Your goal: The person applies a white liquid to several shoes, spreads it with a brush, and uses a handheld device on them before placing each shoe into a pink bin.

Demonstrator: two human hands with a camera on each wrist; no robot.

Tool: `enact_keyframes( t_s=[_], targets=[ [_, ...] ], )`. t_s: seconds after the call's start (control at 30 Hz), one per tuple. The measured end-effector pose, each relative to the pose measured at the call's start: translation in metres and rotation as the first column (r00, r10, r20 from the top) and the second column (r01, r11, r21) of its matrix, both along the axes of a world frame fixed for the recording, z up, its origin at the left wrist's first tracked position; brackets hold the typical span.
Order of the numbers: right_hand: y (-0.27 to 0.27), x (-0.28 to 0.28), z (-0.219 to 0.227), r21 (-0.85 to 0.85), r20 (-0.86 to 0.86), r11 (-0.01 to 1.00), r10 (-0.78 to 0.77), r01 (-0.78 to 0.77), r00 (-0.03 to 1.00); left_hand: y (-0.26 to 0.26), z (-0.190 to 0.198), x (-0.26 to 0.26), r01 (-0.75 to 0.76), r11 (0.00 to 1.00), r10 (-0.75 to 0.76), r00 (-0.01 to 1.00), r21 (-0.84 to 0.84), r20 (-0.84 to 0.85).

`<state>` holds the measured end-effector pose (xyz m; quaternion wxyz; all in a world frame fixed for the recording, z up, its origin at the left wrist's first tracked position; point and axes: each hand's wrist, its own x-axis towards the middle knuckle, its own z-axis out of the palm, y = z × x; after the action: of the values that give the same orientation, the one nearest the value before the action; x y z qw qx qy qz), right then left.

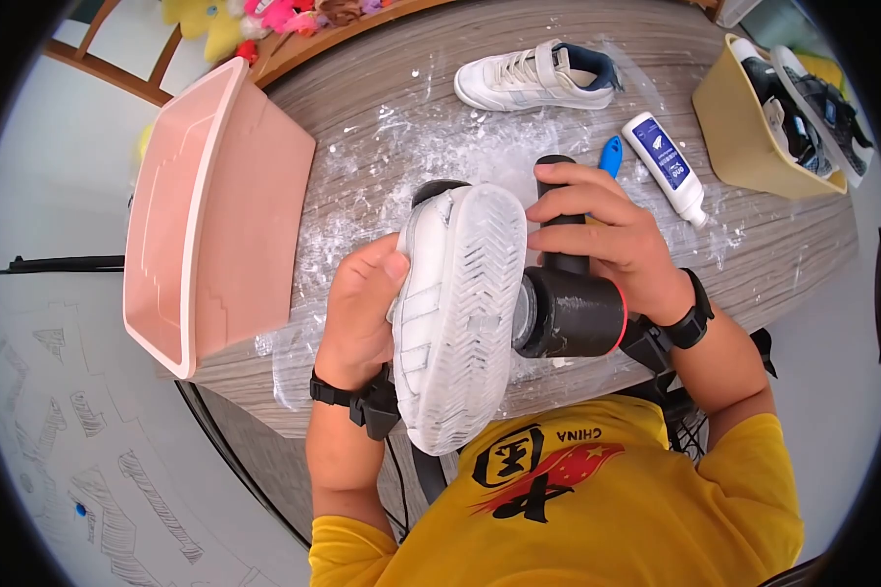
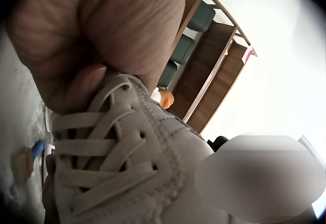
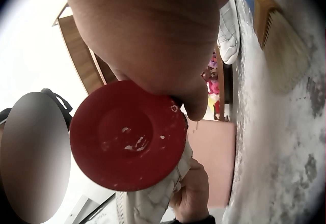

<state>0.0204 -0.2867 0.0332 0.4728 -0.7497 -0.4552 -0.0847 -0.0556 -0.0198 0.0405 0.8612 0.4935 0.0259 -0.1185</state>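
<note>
A white shoe (image 1: 465, 303) is held up on its side, its patterned sole turned toward a black handheld tool (image 1: 573, 313). The left hand (image 1: 364, 303) grips the shoe by its upper; in the left wrist view this hand (image 2: 102, 40) lies over the laces (image 2: 102, 147). The right hand (image 1: 617, 235) has its fingers round the tool's black handle, and the tool's round head meets the sole at mid-length. In the right wrist view the tool's red end cap (image 3: 127, 135) shows below the right hand (image 3: 147, 40), hiding part of the shoe (image 3: 153, 198).
A second white shoe (image 1: 533, 80) lies at the far side of the white-smeared table (image 1: 362, 186). Right of it are a white bottle (image 1: 664, 161), a brush (image 3: 280, 46) with a blue handle (image 1: 611, 157) and a beige bin (image 1: 744, 137) of shoes. A pink bin (image 1: 250, 205) stands left.
</note>
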Motion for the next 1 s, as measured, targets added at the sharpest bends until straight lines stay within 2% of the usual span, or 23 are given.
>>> enact_keyframes(
  t_s=[0.17,0.37,0.57,0.6,0.7,0.77,0.83,0.87,0.93,1.0],
  targets=[
    [-0.001,0.005,-0.002,-0.001,0.008,1.0,-0.029,0.029,1.0,-0.001,0.002,0.001,-0.004,1.0,0.004,1.0,-0.004,0.002],
    [-0.001,0.009,-0.006,0.105,-0.093,0.994,0.003,0.007,0.996,0.003,0.002,-0.003,0.032,0.999,-0.032,0.998,0.017,0.046],
    [-0.002,0.008,0.0,0.15,-0.111,0.984,-0.079,0.095,0.991,0.001,0.004,-0.012,0.073,0.997,-0.075,0.992,0.021,0.104],
    [-0.002,0.004,-0.002,0.204,-0.318,0.972,-0.045,0.115,0.947,0.0,0.006,-0.013,0.071,0.997,-0.074,0.991,0.035,0.113],
    [-0.011,0.001,-0.016,0.005,-0.353,0.975,-0.205,0.221,0.913,-0.005,0.006,-0.012,0.056,0.993,-0.071,0.986,0.102,0.153],
    [-0.007,0.0,-0.016,0.194,-0.511,0.966,-0.05,0.171,0.858,-0.007,0.003,-0.011,0.026,0.983,-0.063,0.978,0.183,0.199],
    [0.001,-0.001,-0.012,0.428,-0.611,0.883,0.124,0.194,0.782,-0.012,0.003,-0.012,-0.12,0.928,0.013,0.956,0.353,0.292],
    [0.002,-0.001,-0.011,0.451,-0.628,0.862,0.121,0.232,0.769,-0.014,0.003,-0.012,-0.195,0.883,0.042,0.939,0.427,0.342],
    [0.003,0.0,-0.01,0.493,-0.662,0.813,0.119,0.31,0.74,-0.014,0.0,-0.009,-0.33,0.752,0.011,0.872,0.571,0.49],
    [-0.002,0.0,-0.007,0.396,-0.686,0.847,0.017,0.354,0.728,-0.013,-0.001,-0.006,-0.454,0.622,-0.045,0.793,0.638,0.608]
  ],
)
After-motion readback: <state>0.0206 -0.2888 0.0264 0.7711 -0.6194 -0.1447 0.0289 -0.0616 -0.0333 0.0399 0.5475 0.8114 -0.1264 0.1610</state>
